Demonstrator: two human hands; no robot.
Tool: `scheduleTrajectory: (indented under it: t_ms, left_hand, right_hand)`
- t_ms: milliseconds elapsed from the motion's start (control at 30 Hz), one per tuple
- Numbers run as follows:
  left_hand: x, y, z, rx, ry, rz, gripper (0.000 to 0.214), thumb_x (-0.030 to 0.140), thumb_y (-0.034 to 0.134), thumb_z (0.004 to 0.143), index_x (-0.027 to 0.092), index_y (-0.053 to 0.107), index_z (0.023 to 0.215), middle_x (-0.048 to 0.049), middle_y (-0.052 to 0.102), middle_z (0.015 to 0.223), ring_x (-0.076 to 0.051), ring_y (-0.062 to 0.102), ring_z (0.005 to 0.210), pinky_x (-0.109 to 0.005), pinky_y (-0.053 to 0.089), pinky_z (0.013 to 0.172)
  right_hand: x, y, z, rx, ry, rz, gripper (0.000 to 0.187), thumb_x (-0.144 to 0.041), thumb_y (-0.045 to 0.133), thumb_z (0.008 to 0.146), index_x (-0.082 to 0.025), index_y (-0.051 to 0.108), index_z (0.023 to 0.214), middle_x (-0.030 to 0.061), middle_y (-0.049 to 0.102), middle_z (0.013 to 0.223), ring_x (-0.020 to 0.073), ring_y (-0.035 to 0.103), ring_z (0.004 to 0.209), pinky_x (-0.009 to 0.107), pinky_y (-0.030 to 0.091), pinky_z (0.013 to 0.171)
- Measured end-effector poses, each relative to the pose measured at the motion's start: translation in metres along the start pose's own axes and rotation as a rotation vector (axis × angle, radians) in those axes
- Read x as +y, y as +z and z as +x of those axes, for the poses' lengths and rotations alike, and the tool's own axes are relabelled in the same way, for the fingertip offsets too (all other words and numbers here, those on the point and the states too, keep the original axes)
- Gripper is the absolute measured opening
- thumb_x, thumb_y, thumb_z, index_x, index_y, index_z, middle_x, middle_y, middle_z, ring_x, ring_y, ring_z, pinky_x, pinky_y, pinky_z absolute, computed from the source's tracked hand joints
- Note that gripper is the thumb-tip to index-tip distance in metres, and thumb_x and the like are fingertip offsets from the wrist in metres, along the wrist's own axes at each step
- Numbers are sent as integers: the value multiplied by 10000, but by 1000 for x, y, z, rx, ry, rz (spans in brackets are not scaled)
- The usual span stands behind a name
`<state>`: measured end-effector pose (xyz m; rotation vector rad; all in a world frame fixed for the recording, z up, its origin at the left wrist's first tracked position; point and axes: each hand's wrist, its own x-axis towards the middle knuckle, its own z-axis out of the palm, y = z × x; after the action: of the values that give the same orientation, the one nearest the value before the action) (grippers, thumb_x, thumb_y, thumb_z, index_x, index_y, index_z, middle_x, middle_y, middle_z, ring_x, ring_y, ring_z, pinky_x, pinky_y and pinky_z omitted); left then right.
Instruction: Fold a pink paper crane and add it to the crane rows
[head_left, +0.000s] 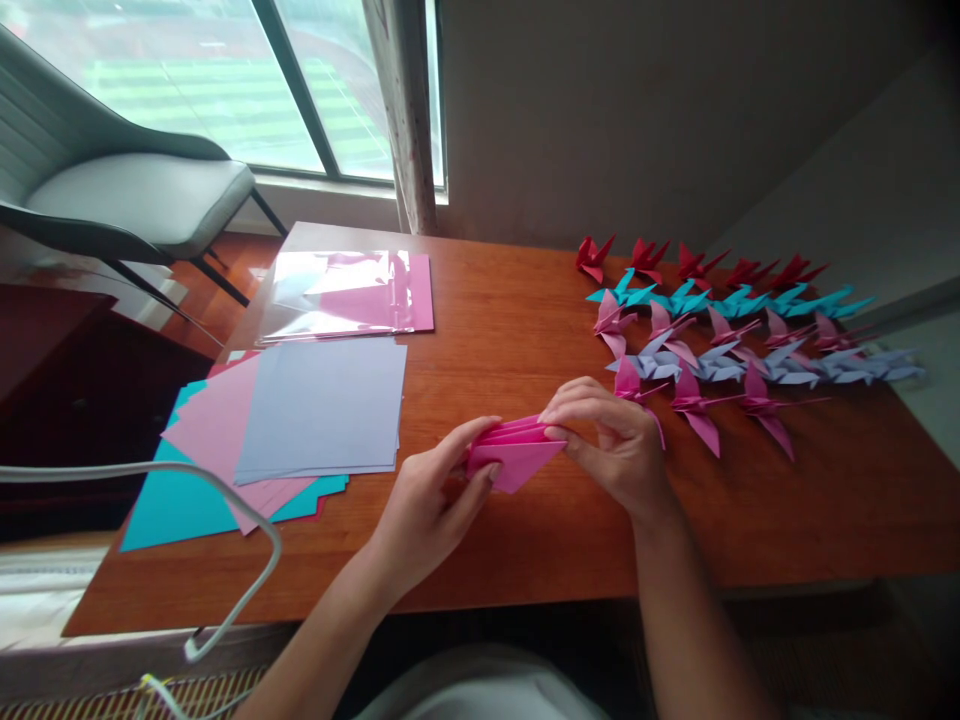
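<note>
A folded piece of bright pink origami paper (pixel 517 465) is held up over the front of the table, its layers fanned slightly apart along the top. My left hand (pixel 439 500) grips its left end, thumb in front and fingers behind. The right corner is pinched between the thumb and fingers of my right hand (pixel 611 440). Just beyond my right hand stand several bright pink paper cranes (pixel 694 400). Behind them are rows of lavender cranes (pixel 720 365), light pink cranes (pixel 731 335), turquoise cranes (pixel 690 297) and red cranes (pixel 694 265).
Lavender sheets (pixel 322 410), light pink sheets (pixel 217 410) and turquoise sheets (pixel 172 505) lie fanned out on the wooden table (pixel 495 340). Behind them is a clear plastic packet (pixel 337 295) with pink paper. A white cable (pixel 262 530) arcs across the left front. A chair (pixel 142 195) stands by the window.
</note>
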<state>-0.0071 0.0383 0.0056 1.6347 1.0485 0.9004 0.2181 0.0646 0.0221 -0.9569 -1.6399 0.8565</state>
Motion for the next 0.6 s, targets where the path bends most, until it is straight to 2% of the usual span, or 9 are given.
scheduleTrajectory:
  t_ms: [400, 600]
  left_hand:
    - [0, 0, 0, 23, 14, 69, 399, 226, 565, 970, 193, 547, 1367, -91, 750, 1145, -152, 755, 851, -211, 607, 729]
    - [0, 1, 0, 18, 8, 84, 401, 226, 552, 973, 185, 548, 1371, -78, 769, 1063, -135, 751, 761, -203, 599, 698]
  right_hand:
    - [0, 0, 0, -4, 14, -58, 136, -111, 713, 871, -243, 723, 904, 34, 702, 881, 212, 644, 872, 393, 523, 795]
    - [2, 1, 0, 30, -44, -99, 158, -97, 711, 862, -249, 735, 897, 24, 703, 831, 211, 635, 840, 387, 523, 765]
